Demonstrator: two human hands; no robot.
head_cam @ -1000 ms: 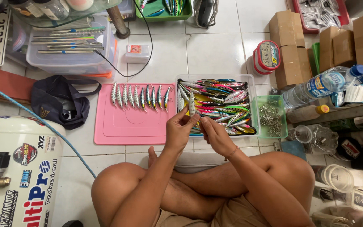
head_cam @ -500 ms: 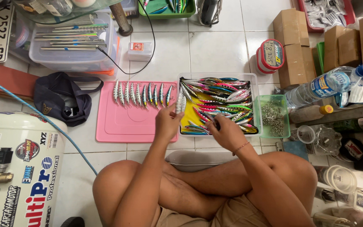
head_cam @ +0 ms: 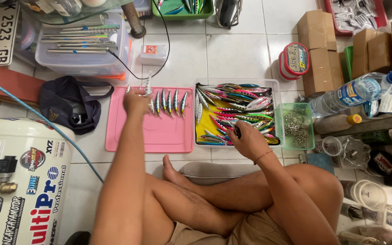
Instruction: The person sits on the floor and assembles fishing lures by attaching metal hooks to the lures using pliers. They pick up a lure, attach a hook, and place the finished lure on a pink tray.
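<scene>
two bare hands work over the floor tiles. the left hand [head_cam: 136,100] reaches to the far left end of the pink mat [head_cam: 159,136], fingers closed around a silvery lure [head_cam: 148,84] that sticks up tilted above the knuckles. just to its right a short row of lures [head_cam: 171,102] lies side by side along the mat's top edge, touching the hand's near end. the right hand [head_cam: 246,141] rests at the lower edge of the clear tray [head_cam: 275,86] of bright mixed lures (yellow lining underneath), its fingers curled on something dark; what exactly, i cannot tell. beside that tray sits a small green tub of metal hooks [head_cam: 295,126]. a dark cap [head_cam: 69,106] lies left of the mat, well apart from both hands.
</scene>
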